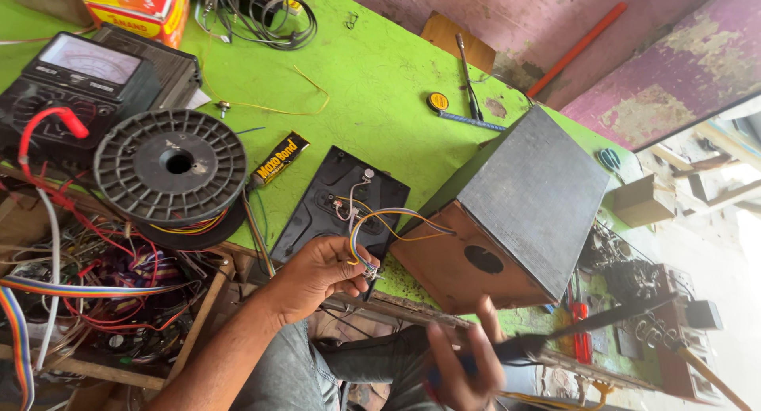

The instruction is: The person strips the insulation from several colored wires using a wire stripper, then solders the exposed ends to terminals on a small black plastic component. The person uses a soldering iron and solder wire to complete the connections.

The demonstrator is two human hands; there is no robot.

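At the counter's [380, 70] near edge, your left hand [317, 272] pinches the thin coloured wires [372, 225] from the black panel [349, 201]. Your right hand [464, 363] is closed around the soldering iron [587, 324]. Pull hard and those wires could snap off.

grey wire spool [170, 164], black analog multimeter [70, 82], yellow tape measure [437, 102] — orange rod [577, 49] beyond

I see a bright green bench top [372, 78], scuffed w/ dark spots. Black flat panel [317, 213] w/ yellow, blue & white wires [380, 221]. Speaker box [523, 197]: grey top, brown front. Dark grey spool [170, 165], red probe lead [47, 126] on black meter [71, 86], orange-red rod [575, 50], purple-pink patchy wall [658, 86].
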